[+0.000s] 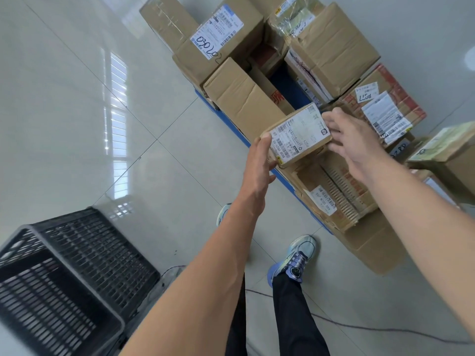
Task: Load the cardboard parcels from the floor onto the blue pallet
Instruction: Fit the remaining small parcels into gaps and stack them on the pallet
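Head view of a blue pallet (pixel 227 121) loaded with cardboard parcels. Along its far edge stands a large box (pixel 205 44) bearing a white label with handwritten characters, and just in front of it a plain box (pixel 240 101). A creased box (pixel 334 50) occupies the far right corner, with a red-printed box (pixel 385 104) carrying white labels beside it. Between these rows a strip of blue pallet deck shows. At the near edge lies a flat box (pixel 339 194) with a slatted print. The small parcel (pixel 299 134), label upward, is held above this flat box, over the pallet's near edge. The left hand (pixel 258 163) grips its near-left corner, thumb on top and fingers curled beneath. The right hand (pixel 352 142) has straight, spread fingers, whose tips are at the parcel's right end. A black slatted crate (pixel 77 265) sits on the floor at lower left, well apart from the pallet; what it holds cannot be told. The floor (pixel 77 86) is pale glossy tile reflecting a window. Two blue-and-white shoes (pixel 295 260) stand near the pallet, and a thin dark cable (pixel 359 327) runs across the tiles.
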Motion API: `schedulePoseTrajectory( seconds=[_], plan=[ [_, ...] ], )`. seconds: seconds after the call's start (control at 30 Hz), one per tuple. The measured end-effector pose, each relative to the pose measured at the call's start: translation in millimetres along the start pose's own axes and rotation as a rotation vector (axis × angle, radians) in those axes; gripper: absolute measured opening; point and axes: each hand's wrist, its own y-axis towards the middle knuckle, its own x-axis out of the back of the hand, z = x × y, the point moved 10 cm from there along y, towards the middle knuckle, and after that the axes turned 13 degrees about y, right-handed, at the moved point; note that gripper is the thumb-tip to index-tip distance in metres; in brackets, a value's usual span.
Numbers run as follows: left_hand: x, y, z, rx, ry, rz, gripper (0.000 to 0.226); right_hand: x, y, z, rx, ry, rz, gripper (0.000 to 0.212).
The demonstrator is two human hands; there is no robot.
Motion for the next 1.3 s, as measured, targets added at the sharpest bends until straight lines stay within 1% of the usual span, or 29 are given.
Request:
schedulePoseTrajectory(
  seconds=[0.13, 0.23, 0.3, 0.47, 0.6, 0.67, 0.77, 0.83, 0.93, 1.1, 1.17, 1.23, 1.3],
  plan=[
    [13, 3, -11, -0.012, 0.022, -0.021, 0.058, -10, 3, 7, 0.0, 0.026, 0.013, 0.032],
    [20, 5, -16, 0.002, 0.009, -0.028, 0.044, -21, 9, 9, -0.008, 0.013, 0.016, 0.042],
    [23, 6, -16, 0.017, 0.001, -0.029, 0.039, -27, 12, 9, -0.021, 0.029, 0.011, 0.039],
    [30, 9, -12, 0.01, -0.018, -0.035, 0.039, -37, 17, 5, -0.041, 0.05, 0.057, 0.031],
    [31, 11, -11, 0.006, -0.013, -0.044, 0.041, -42, 19, 5, -0.035, 0.049, 0.048, 0.038],
    [30, 12, -10, 0.007, -0.011, -0.046, 0.045, -42, 18, 5, -0.031, 0.053, 0.044, 0.035],
    [28, 13, -6, 0.014, -0.008, -0.065, 0.059, -39, 16, 3, -0.03, 0.054, 0.045, 0.031],
    [28, 14, -5, 0.014, -0.011, -0.078, 0.063, -36, 14, 3, -0.025, 0.07, 0.038, 0.03],
    [29, 12, -2, 0.022, -0.025, -0.083, 0.065, -31, 10, 8, -0.01, 0.081, 0.018, 0.04],
    [27, -4, 22, 0.079, -0.058, -0.135, 0.068, 5, -1, 8, 0.036, 0.035, -0.079, 0.049],
    [16, -18, 42, 0.114, -0.054, -0.139, 0.066, 29, -8, -3, 0.015, 0.003, -0.113, 0.039],
    [-7, -31, 63, 0.157, -0.024, -0.096, 0.063, 54, -15, -22, -0.03, -0.051, -0.153, 0.027],
    [-39, -41, 83, 0.196, 0.042, -0.002, 0.061, 75, -22, -43, -0.084, -0.105, -0.191, 0.028]
  ],
)
